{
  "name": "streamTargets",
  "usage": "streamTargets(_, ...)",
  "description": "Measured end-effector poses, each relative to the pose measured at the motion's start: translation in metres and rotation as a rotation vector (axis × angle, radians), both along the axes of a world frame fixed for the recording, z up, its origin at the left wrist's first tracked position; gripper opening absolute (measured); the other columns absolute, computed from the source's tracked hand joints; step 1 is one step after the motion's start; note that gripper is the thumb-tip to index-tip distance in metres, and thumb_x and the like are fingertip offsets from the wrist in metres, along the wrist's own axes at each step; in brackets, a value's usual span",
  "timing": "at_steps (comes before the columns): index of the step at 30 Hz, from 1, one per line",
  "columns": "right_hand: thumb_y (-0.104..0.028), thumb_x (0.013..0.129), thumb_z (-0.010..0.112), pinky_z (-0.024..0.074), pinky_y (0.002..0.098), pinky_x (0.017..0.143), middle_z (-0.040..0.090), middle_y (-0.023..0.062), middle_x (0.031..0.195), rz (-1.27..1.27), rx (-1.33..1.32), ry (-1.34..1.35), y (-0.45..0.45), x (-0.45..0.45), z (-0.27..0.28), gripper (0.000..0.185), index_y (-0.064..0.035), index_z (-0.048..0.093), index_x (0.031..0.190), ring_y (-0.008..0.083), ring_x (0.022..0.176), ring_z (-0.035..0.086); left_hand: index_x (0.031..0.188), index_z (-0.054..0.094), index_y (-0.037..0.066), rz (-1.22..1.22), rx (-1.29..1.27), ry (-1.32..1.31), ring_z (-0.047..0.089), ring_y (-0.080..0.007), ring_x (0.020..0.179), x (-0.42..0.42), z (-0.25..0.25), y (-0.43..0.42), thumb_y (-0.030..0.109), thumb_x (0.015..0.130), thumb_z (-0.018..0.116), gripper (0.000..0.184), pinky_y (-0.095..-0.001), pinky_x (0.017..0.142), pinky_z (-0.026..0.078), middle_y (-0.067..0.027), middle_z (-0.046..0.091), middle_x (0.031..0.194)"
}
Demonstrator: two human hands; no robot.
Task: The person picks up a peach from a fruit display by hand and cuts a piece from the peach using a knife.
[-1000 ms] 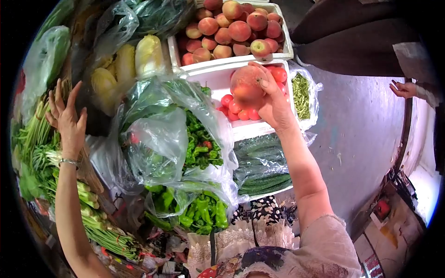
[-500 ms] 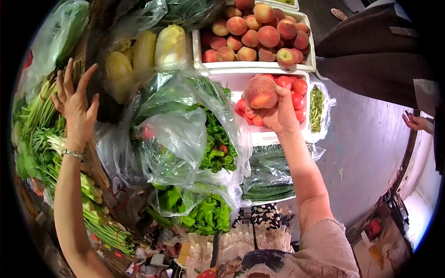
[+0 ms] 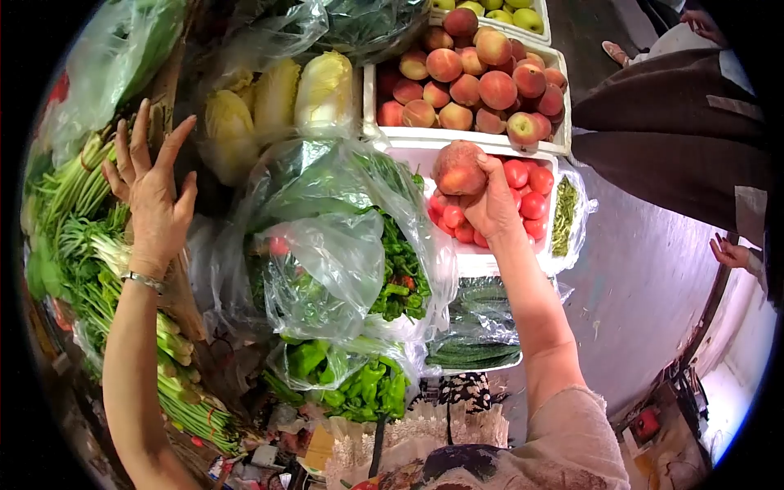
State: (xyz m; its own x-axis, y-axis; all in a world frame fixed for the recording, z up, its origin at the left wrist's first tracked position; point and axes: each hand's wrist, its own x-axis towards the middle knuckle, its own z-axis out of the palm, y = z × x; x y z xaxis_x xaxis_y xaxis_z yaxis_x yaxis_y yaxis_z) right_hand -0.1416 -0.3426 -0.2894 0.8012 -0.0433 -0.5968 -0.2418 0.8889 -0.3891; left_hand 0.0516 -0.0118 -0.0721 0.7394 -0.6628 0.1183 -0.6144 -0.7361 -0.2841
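Note:
My right hand [image 3: 492, 204] is closed around a large peach [image 3: 458, 168], holding it above a white box [image 3: 482, 263] of red tomatoes [image 3: 532, 204]. Just beyond lies another white box [image 3: 457, 137] heaped with peaches [image 3: 499, 90]. On the left, my left hand [image 3: 155, 196] is open with its fingers spread, holding nothing. It hovers over bunches of leafy green vegetables [image 3: 86, 196], near wrapped napa cabbages [image 3: 324, 91]. Whether it touches the greens I cannot tell.
Clear plastic bags cover green peppers [image 3: 359, 388] and darker leafy peppers [image 3: 400, 273] in the middle. Wrapped cucumbers [image 3: 474, 353] and a bag of thin green pods [image 3: 563, 216] lie right of them. Another person's hand [image 3: 729, 251] and dark clothing [image 3: 661, 131] are at right.
The view has shifted a little, so the boxes and produce sit lower and more to the right. My right hand still holds the peach, now slightly further left over the tomatoes.

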Motion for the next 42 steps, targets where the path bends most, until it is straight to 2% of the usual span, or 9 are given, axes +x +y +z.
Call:
streamTargets(12, -0.042, 0.088, 0.064, 0.0551, 0.0399, 0.078, 0.058, 0.0086, 0.119, 0.031, -0.149, 0.093, -0.005, 0.025, -0.013, 0.051, -0.0108, 0.051, 0.127, 0.0228, 0.108, 0.059, 0.139, 0.053, 0.03, 0.014, 0.011, 0.011, 0.008, -0.0326, 0.15, 0.0, 0.002, -0.003, 0.017, 0.08, 0.062, 0.061, -0.0476, 0.118, -0.005, -0.0034, 0.02, 0.162)
streamTargets(14, -0.036, 0.087, 0.068, 0.0496, 0.0348, 0.089, 0.059, 0.0084, 0.12, 0.074, -0.592, -0.059, -0.01, 0.049, -0.046, 0.051, -0.0085, 0.051, 0.127, 0.0227, 0.109, 0.058, 0.138, 0.053, 0.031, 0.017, 0.011, 0.016, 0.007, -0.0327, 0.15, 0.0, 0.001, -0.001, 0.012, 0.079, 0.062, 0.063, -0.0496, 0.118, -0.005, -0.0028, 0.02, 0.162)
streamTargets(16, -0.028, 0.085, 0.07, 0.0431, 0.0306, 0.097, 0.059, 0.0119, 0.12, 0.079, -0.725, -0.097, -0.017, 0.074, -0.06, 0.049, -0.0058, 0.052, 0.125, 0.0228, 0.112, 0.056, 0.137, 0.053, 0.031, 0.015, 0.015, 0.016, 0.006, -0.0329, 0.15, 0.001, 0.001, -0.001, 0.007, 0.077, 0.061, 0.065, -0.0516, 0.117, -0.005, -0.0022, 0.019, 0.162)
streamTargets(21, -0.021, 0.082, 0.067, 0.0425, 0.0413, 0.1, 0.054, 0.0213, 0.125, 0.409, -1.577, 0.016, -0.028, 0.108, -0.109, 0.048, -0.0115, 0.054, 0.127, 0.0372, 0.114, 0.053, 0.136, 0.055, 0.031, 0.042, 0.04, 0.036, 0.007, -0.0332, 0.15, 0.0, 0.004, -0.004, 0.007, 0.077, 0.062, 0.064, -0.0506, 0.118, -0.005, -0.0027, 0.019, 0.162)
streamTargets(25, -0.026, 0.081, 0.069, 0.0414, 0.0454, 0.098, 0.054, 0.0157, 0.121, 0.583, -1.956, 0.087, -0.023, 0.12, -0.119, 0.044, -0.0118, 0.058, 0.121, 0.0368, 0.113, 0.052, 0.136, 0.055, 0.031, 0.035, 0.02, 0.067, 0.007, -0.0337, 0.15, 0.002, 0.005, -0.006, 0.007, 0.077, 0.062, 0.064, -0.0501, 0.118, -0.006, -0.0036, 0.02, 0.162)
streamTargets(33, -0.025, 0.081, 0.068, 0.0362, 0.0488, 0.097, 0.059, 0.0152, 0.114, 0.48, -2.411, -0.299, -0.031, 0.219, -0.104, 0.036, -0.0096, 0.064, 0.114, 0.0332, 0.111, 0.052, 0.134, 0.057, 0.03, 0.067, 0.054, 0.077, 0.006, -0.0337, 0.15, 0.002, 0.005, -0.009, 0.007, 0.075, 0.063, 0.064, -0.0486, 0.118, -0.005, -0.0064, 0.021, 0.161)
streamTargets(38, -0.033, 0.083, 0.069, 0.0219, 0.0571, 0.111, 0.066, 0.0125, 0.114, 1.081, -2.357, 0.159, -0.013, 0.249, -0.112, 0.035, -0.0098, 0.072, 0.109, 0.0323, 0.118, 0.05, 0.134, 0.058, 0.028, 0.086, 0.103, 0.08, 0.007, -0.0358, 0.149, 0.002, 0.007, -0.012, 0.008, 0.075, 0.063, 0.062, -0.0505, 0.118, -0.003, -0.0103, 0.021, 0.161)
streamTargets(40, -0.033, 0.083, 0.069, 0.0218, 0.0553, 0.111, 0.067, 0.0109, 0.116, 1.083, -2.369, 0.174, -0.01, 0.249, -0.117, 0.036, -0.0093, 0.073, 0.109, 0.032, 0.118, 0.05, 0.134, 0.058, 0.028, 0.077, 0.113, 0.086, 0.007, -0.0365, 0.148, 0.003, 0.007, -0.011, 0.009, 0.075, 0.063, 0.062, -0.0509, 0.117, -0.002, -0.0111, 0.021, 0.161)
streamTargets(42, -0.041, 0.072, 0.077, 0.0292, 0.051, 0.101, 0.065, 0.0095, 0.108, 0.953, -2.574, 0.196, -0.013, 0.25, -0.129, 0.057, -0.0092, 0.062, 0.116, 0.0274, 0.112, 0.052, 0.134, 0.058, 0.028, 0.076, 0.111, 0.094, 0.007, -0.0361, 0.149, 0.003, 0.007, -0.013, 0.009, 0.075, 0.063, 0.062, -0.0508, 0.117, -0.002, -0.0109, 0.02, 0.161)
